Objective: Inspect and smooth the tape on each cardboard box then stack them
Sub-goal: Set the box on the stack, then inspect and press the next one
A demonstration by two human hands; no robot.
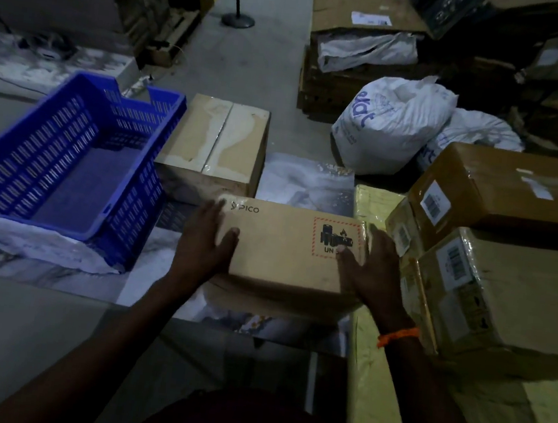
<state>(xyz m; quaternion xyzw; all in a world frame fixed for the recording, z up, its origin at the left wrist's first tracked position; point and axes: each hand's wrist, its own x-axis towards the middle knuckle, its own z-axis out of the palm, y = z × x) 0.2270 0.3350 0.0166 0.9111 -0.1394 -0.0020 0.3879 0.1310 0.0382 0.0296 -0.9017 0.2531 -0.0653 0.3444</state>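
Dim warehouse floor; I see left hand (206,242) and right hand (369,272) clamping PICO box (287,246) mid-frame, likely steadying it for tape check.

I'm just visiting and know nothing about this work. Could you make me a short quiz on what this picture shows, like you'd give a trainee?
1. True or false: both hands are on the PICO box.
2. What stands left of that box? A) a blue crate B) a red bucket C) a metal trolley
3. Fill in: the right hand's wrist wears an ______ band.

Key
1. True: the left hand grips its left end, and the right hand its right end.
2. A: the blue crate, which looks empty.
3. Orange: the orange band.
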